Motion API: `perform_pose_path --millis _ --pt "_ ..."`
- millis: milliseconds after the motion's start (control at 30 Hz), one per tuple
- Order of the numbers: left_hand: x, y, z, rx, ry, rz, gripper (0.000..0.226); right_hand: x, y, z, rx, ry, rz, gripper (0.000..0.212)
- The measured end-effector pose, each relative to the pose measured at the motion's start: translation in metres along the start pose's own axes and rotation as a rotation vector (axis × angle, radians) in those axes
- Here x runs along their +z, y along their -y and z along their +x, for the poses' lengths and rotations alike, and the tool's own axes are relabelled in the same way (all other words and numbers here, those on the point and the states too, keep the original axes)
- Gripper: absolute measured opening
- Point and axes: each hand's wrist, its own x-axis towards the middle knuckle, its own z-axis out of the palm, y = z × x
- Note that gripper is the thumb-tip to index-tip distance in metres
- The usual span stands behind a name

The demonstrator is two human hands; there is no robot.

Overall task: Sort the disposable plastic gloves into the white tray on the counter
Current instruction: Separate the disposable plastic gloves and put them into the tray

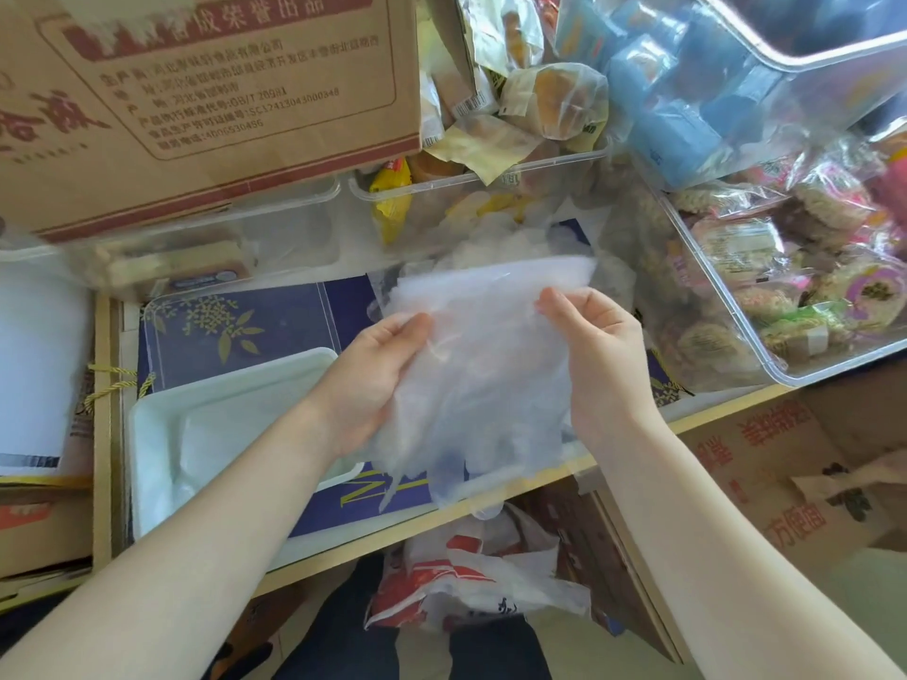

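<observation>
Gloves (483, 380) bunched, gripped by my left hand (378, 380) and right hand (596, 355); I should square them before the white tray (162, 414).

small shop or stockroom: clear bins (785, 306) heaped with wrapped snacks (564, 98), printed cardboard cartons (206, 95), blue-packaged goods (687, 95), all crowded along a wooden desk (491, 498).

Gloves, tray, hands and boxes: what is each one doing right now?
plastic gloves: bunched, held above the counter by both hands.
left hand: gripping the gloves.
right hand: pinching the gloves.
white tray: on the counter, some plastic inside.
clear bin: full of wrapped snacks.
</observation>
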Motion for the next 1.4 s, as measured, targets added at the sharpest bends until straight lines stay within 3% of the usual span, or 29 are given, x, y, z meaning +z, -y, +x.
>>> perform_pose_path --millis 133,267,333,400,433,567,667,700,800,867,967,1033,1133,1233,1333,1400 --pt "-0.004 -0.001 -0.005 0.112 -0.029 0.214 0.034 0.002 -0.004 0.0 0.052 -0.129 -0.05 0.02" --pt "-0.013 -0.006 -0.009 0.228 0.069 0.536 0.063 0.001 -0.004 0.002 0.0 -0.171 -0.121 0.021" --pt "-0.016 -0.006 -0.008 0.255 0.019 0.759 0.049 0.002 -0.005 0.002 -0.031 -0.15 -0.141 0.021" --pt "-0.013 -0.007 -0.006 0.305 -0.047 0.836 0.013 0.003 -0.006 0.002 -0.043 -0.116 -0.155 0.022" --pt "-0.014 -0.006 -0.004 0.315 -0.075 0.807 0.006 0.002 -0.007 0.002 -0.047 -0.094 -0.164 0.022" --pt "-0.019 -0.003 -0.003 0.257 -0.117 0.673 0.014 -0.003 -0.009 0.004 -0.089 0.03 -0.21 0.013" --pt "-0.023 -0.005 -0.005 0.21 -0.108 0.547 0.017 -0.016 -0.015 0.015 0.039 0.217 -0.377 0.063" --pt "-0.025 -0.005 -0.005 0.197 -0.116 0.53 0.016 -0.019 -0.015 0.018 0.093 0.306 -0.444 0.063" --pt "-0.029 -0.008 -0.007 0.141 -0.145 0.373 0.022 -0.022 -0.018 0.017 0.184 0.553 -0.507 0.016" --pt "-0.03 -0.012 -0.009 0.103 -0.169 0.232 0.024 -0.017 -0.027 0.016 0.23 0.58 -0.361 0.005" --pt "-0.036 -0.012 -0.013 0.071 -0.263 0.178 0.022 -0.004 -0.042 0.016 0.303 0.624 -0.118 0.017" --pt "-0.045 -0.008 -0.014 0.032 -0.309 0.243 0.027 0.002 -0.056 0.018 0.265 0.664 -0.145 0.019" --pt "-0.057 -0.001 -0.013 -0.049 -0.361 0.352 0.02 0.009 -0.077 0.023 0.16 0.701 -0.391 0.01" --pt "-0.071 0.007 -0.005 -0.05 -0.476 0.463 0.017 0.008 -0.102 0.038 -0.045 0.46 -0.857 0.013" --pt "-0.085 0.013 -0.002 -0.044 -0.546 0.639 0.012 0.0 -0.118 0.061 -0.252 0.26 -1.175 0.045" --pt "-0.092 0.017 -0.004 -0.046 -0.572 0.701 0.015 -0.007 -0.125 0.077 -0.221 0.268 -1.361 0.069"
